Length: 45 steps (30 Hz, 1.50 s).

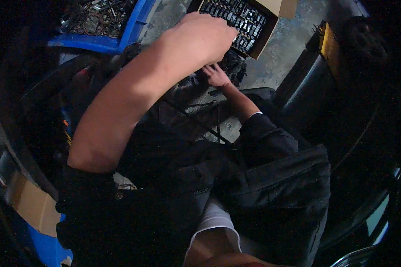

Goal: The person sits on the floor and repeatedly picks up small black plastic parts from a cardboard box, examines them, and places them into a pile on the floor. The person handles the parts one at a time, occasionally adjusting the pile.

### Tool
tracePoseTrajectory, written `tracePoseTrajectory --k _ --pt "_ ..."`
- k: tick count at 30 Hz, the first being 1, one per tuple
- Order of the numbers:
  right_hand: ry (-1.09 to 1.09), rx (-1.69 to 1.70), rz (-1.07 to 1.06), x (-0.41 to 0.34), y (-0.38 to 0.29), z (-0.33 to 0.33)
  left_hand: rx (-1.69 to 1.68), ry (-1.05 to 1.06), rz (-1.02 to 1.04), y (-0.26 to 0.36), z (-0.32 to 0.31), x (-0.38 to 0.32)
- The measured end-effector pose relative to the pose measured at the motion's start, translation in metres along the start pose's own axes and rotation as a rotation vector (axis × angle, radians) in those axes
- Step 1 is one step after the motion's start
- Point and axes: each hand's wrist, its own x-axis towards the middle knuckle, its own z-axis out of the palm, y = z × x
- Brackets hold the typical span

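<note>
My left hand [217, 38] is at the near edge of a cardboard box [269, 35], its back towards the camera. Its fingers are hidden, so whether it holds anything is not visible. Rows of small dark metallic parts [250, 23] lie packed in that box. Just below, nearer my body, my right hand [217, 76] reaches over a dark area with its fingers apart and nothing visible in them. Crumpled black plastic [235, 68] lies beside it, under the box's near edge.
A blue plastic bin [87, 43] of mixed metal hardware [103, 20] stands at the upper left. A dark container with a yellow part [329, 43] is at the upper right, near a dark wheel [366, 41]. Another cardboard box [36, 207] sits at the lower left.
</note>
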Motion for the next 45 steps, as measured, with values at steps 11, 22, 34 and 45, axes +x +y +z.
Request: tracePoseTrajectory --k 11,22,34,45 --pt "-0.001 0.163 0.056 0.067 -0.034 -0.089 -0.004 -0.034 -0.051 0.005 -0.007 -0.001" --pt "-0.035 0.103 0.141 0.076 -0.044 -0.055 -0.048 -0.023 -0.026 -0.006 -0.001 0.004" --pt "-0.085 0.260 0.346 0.034 -0.017 -0.064 -0.027 -0.047 0.018 0.007 -0.011 0.011" --pt "0.576 0.907 0.565 -0.031 0.064 -0.236 0.011 -0.067 -0.023 0.014 -0.013 0.015"
